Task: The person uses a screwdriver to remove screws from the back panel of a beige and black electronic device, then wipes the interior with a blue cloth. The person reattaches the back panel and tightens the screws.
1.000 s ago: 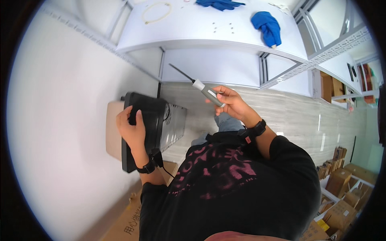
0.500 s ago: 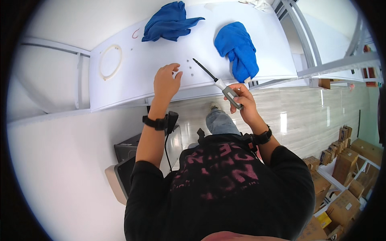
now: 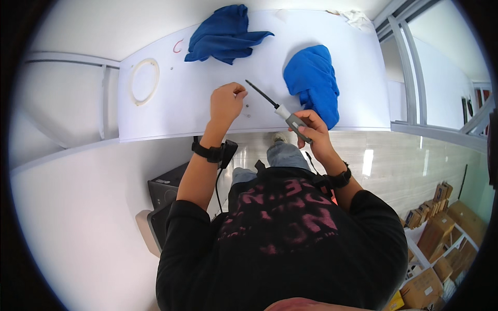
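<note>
My right hand [image 3: 315,133] is wrapped round the grey and white handle of a screwdriver [image 3: 295,122]. Its dark shaft points up and left over the white table, with the tip close to my left fingers. My left hand [image 3: 227,105] is closed in a pinch just left of that tip. Whatever lies between those fingertips is too small or hidden to make out. Beside the left hand, small metal pieces [image 3: 247,105] that look like screws or nuts lie on the tabletop.
A blue cloth [image 3: 220,36] lies at the back of the white table [image 3: 197,103], and a bundled blue cloth [image 3: 314,78] right of the screwdriver. At left are a cream ring [image 3: 133,85] and a thin red loop [image 3: 178,46]. Cardboard boxes [image 3: 436,236] stand at lower right.
My left fingers have closed from apart into a pinch, and that hand has moved right, nearer the screwdriver tip. The row of metal pieces shows fewer now. The right hand keeps its grip.
</note>
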Motion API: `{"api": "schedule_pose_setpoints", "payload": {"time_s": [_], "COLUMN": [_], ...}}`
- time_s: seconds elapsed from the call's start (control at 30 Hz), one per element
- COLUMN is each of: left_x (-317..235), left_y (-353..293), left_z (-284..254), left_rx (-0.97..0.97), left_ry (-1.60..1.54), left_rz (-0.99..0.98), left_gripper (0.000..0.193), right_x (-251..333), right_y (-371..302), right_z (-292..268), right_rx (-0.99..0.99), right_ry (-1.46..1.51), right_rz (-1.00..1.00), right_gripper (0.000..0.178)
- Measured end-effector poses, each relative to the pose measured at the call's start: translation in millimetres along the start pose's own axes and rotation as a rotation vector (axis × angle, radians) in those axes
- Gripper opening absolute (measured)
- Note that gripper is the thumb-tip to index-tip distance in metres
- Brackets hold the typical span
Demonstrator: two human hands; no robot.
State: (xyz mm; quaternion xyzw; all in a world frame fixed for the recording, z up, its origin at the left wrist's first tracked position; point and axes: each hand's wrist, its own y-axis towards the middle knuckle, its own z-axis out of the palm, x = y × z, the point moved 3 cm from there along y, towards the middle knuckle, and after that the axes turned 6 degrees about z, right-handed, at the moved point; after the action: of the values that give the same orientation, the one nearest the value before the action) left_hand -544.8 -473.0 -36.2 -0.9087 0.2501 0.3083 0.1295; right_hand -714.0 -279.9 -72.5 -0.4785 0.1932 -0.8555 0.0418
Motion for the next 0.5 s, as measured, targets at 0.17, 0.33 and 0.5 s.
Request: {"api": "schedule_pose_setpoints", "payload": {"time_s": [0.17, 0.33, 0.5], "left_x": [19, 43, 72], "left_y": [-33, -79, -131], "left_z": [-34, -59, -79], "left_rx": [-0.109, -0.233, -0.364], "left_ry": [-1.281, -1.689, -1.686], "left_rz": [-0.277, -0.239, -0.164], "left_gripper": [0.012, 0.012, 0.011], "right_x": [14, 15, 4], "right_y": [7, 18, 23], "right_z": [24, 56, 91], "right_rx": [0.177, 0.28, 0.401], "right_ry": [-0.047, -0.131, -0.223], "right_rz": [-0.003, 0.014, 0.082], "right_gripper": [0.03, 0.032, 0.033]}}
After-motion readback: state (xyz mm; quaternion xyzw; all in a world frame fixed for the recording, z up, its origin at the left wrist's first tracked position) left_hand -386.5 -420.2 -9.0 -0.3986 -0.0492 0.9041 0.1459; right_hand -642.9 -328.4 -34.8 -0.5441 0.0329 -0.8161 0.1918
